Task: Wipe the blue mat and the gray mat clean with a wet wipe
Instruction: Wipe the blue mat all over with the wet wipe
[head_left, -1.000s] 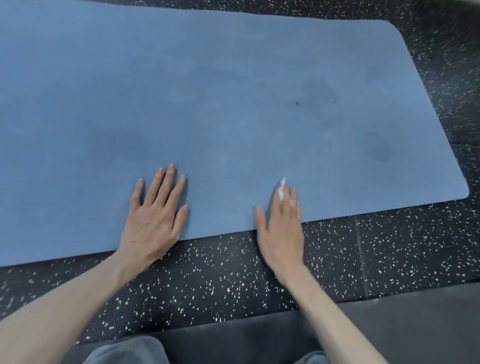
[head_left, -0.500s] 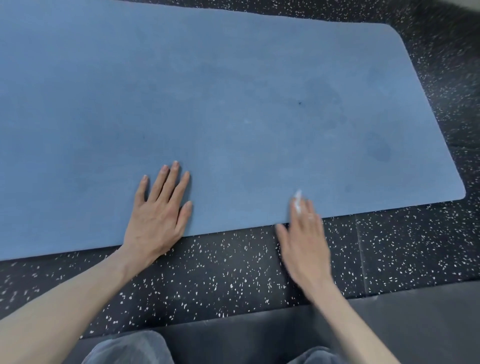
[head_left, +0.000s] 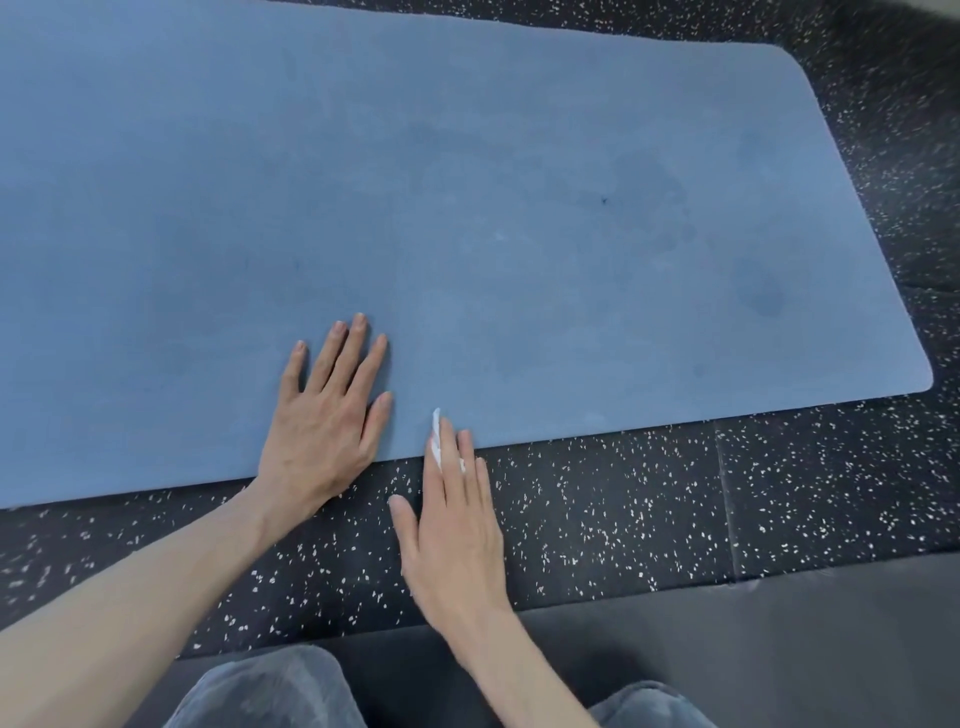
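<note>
- My left hand (head_left: 324, 421) lies flat, fingers straight and spread, on the near edge of the blue mat (head_left: 467, 208), heel just over the edge onto the floor (head_left: 675, 499).
- My right hand (head_left: 452, 525) is flat too, fingers straight and together, pressing the wipe (head_left: 437, 436) under them; only a white sliver shows past the fingertips, which just reach the mat's near edge while the palm sits over the floor.
- The gray mat (head_left: 779, 649) lies nearest to me, under my knees, and by the look of it has not been wiped yet (a guess only).
- To do this stroke well, I would push the wipe back onto the blue mat rather than drag it across the speckled floor, which would pick up grit.
- Keep the left hand's weight down so the mat does not creep or ripple.
- Work in overlapping passes toward the far right, where darker patches and a small dark fleck show.
- Press with the whole flat of the fingers, not just the tips, and refold the wipe once it soils.
</note>
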